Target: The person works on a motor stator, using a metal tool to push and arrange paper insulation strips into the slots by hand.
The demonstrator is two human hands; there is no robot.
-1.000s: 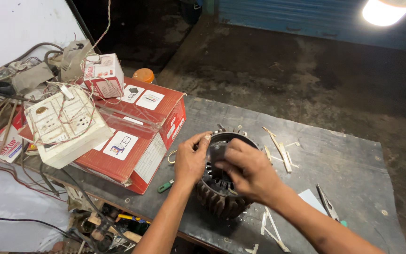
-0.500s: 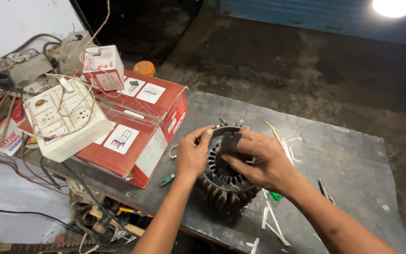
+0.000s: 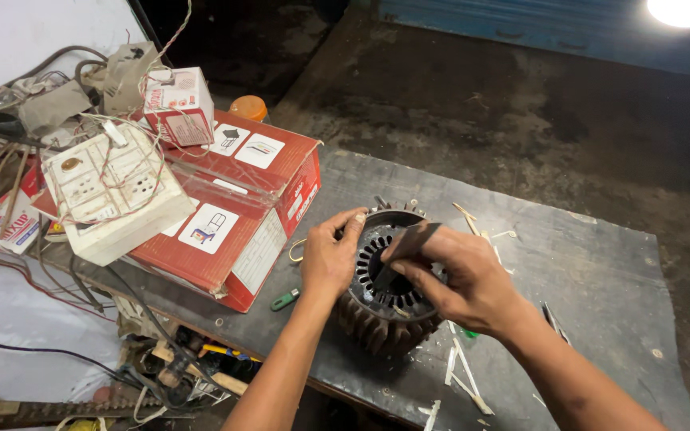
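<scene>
A round dark motor stator (image 3: pixel 383 315) with a slotted core and finned outer shell sits on the dark table (image 3: pixel 584 271) near its front edge. My left hand (image 3: pixel 331 257) grips the stator's left rim. My right hand (image 3: pixel 457 275) is over the core and pinches a thin dark strip (image 3: pixel 402 247) whose lower end reaches down into the slots.
A red cardboard box (image 3: pixel 233 215) lies left of the stator, with a white switchboard (image 3: pixel 113 187), a small carton (image 3: pixel 179 104) and tangled wires on it. Pale strips (image 3: pixel 461 371) litter the table by the stator. A small green object (image 3: pixel 285 300) lies near the box. Tools sit below the table edge.
My right hand has shifted from the stator's upper rim to over the core, and the dark strip now angles down into the slots. My left hand stays on the rim.
</scene>
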